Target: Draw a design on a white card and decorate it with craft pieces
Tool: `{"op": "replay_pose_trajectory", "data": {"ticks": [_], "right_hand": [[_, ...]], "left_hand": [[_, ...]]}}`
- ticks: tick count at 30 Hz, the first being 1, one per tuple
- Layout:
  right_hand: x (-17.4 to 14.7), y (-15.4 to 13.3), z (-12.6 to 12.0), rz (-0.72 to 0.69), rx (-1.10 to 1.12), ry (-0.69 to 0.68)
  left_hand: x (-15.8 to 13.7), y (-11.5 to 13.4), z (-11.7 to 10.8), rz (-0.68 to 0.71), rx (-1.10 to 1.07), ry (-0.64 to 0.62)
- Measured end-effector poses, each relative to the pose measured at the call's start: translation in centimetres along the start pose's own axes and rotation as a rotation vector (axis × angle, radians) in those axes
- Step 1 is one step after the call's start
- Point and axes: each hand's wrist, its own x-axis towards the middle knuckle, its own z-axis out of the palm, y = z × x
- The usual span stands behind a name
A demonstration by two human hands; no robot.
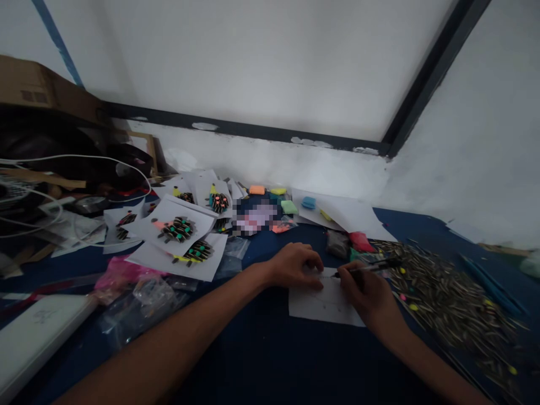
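My right hand (366, 293) is shut on a pen (375, 265), its tip close to a small white sheet of paper (324, 310). Faint drawn lines and dots show on that sheet. On the sheet's left part rests my left hand (295, 265), thumb and bent fingers apart, holding nothing. Just beyond the paper lie a dark packet (338, 243) and a red packet (361, 242). Close by my right hand spreads a large pile of striped seeds (455, 304), which look like sunflower seeds, with a few coloured bits among them.
To the left, white sheets (181, 228) carry figures of seeds and coloured clay. Clear plastic bags (143, 304) and a white box (42, 337) lie nearer. Clay packs in orange (257, 190) and blue (308, 202) sit near the wall. A white cable (105, 157) loops at left.
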Motion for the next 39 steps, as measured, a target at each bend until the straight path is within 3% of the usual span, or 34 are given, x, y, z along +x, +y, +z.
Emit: {"op": "replay_pose_trajectory", "data": {"ticks": [20,31,39], "right_hand": [[-0.05,-0.08,0.03,-0.006,-0.022,0.017],[-0.02,-0.26,-0.06,0.030,-0.004,-0.038],[-0.07,-0.50,-0.11,0.005,-0.014,0.017]], "left_hand": [[-0.04,0.04,-0.03,0.002,-0.006,-0.002],[-0.02,-0.04,0.02,0.001,-0.014,0.004],[-0.03,0.10,-0.10,0.002,0.004,-0.009]]}}
